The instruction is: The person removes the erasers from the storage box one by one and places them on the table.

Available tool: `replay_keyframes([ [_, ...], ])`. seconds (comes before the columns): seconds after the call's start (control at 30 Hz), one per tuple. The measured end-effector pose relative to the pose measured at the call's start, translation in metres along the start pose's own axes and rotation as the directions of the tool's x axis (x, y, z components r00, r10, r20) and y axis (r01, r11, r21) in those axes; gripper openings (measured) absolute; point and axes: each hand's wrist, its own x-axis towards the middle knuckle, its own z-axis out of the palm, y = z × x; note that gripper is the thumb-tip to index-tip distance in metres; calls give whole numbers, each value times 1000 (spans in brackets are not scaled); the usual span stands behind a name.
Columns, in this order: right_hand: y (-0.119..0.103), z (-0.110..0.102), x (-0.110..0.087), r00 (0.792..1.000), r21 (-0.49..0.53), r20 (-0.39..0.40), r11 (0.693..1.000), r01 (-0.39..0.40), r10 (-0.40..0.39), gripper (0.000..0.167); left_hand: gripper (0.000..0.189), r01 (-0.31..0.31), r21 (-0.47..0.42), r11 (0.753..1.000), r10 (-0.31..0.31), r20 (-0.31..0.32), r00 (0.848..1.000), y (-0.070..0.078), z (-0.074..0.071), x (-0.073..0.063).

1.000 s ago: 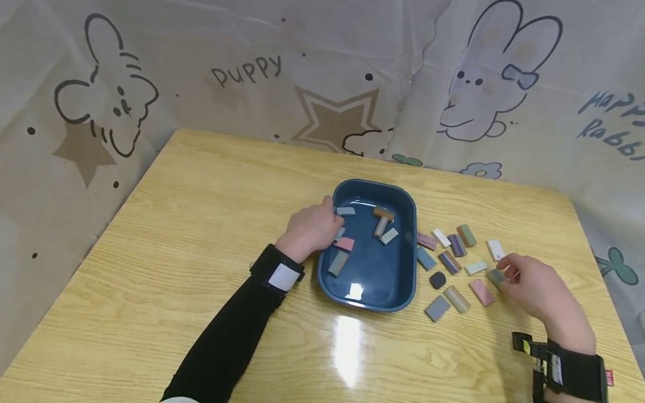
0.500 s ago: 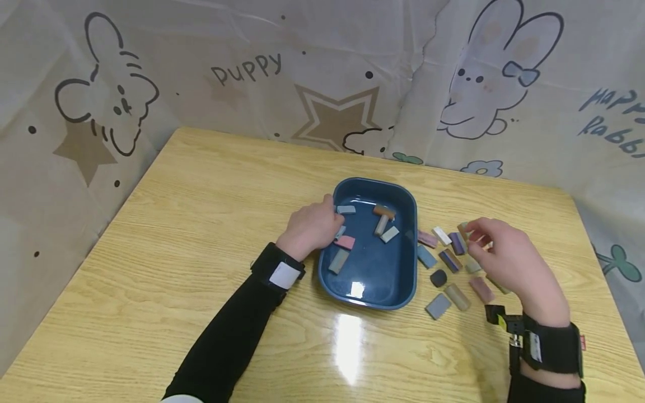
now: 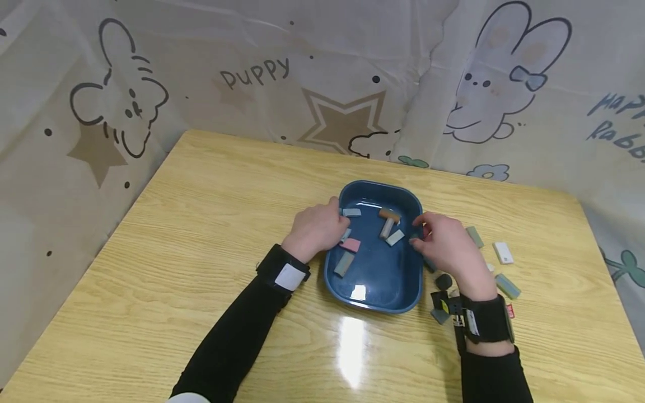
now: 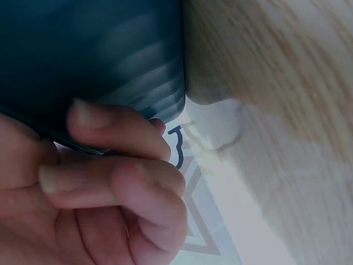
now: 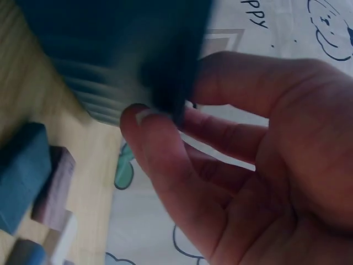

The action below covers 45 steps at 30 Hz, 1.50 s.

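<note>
with the fingers of my right hand (image 3: 448, 246) i'm pinching the right rim of the blue tub (image 3: 378, 285), thumb outside, while my left hand (image 3: 314, 229) is gripping the opposite rim with bent fingers. inside the tub, a pink block (image 3: 351, 245) is lying at the left, just beside a grey block (image 3: 344, 264), and an orange-brown block (image 3: 389, 214) is lying near the far right. past my right hand, a white block (image 3: 503, 253) and a green block (image 3: 508, 285) are resting on the wooden surface (image 3: 227, 184).
</note>
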Motion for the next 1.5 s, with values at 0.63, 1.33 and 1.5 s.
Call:
replay_keyframes([
  [0.63, 1, 31, 16, 999, 43, -51, 999, -4, 6, 13, 28, -354, 399, 846, 468, -238, 851, 29, -6, -20],
  [1.33, 6, 32, 19, 1000, 106, -21, 994, -16, 18, 16, 14, -402, 572, 715, 481, 15, 877, 32, 19, -23],
  [1.5, 8, 33, 18, 1000, 118, -24, 993, -17, 20, 17, 18, -480, 472, 740, 513, 66, 856, 34, 22, -21],
])
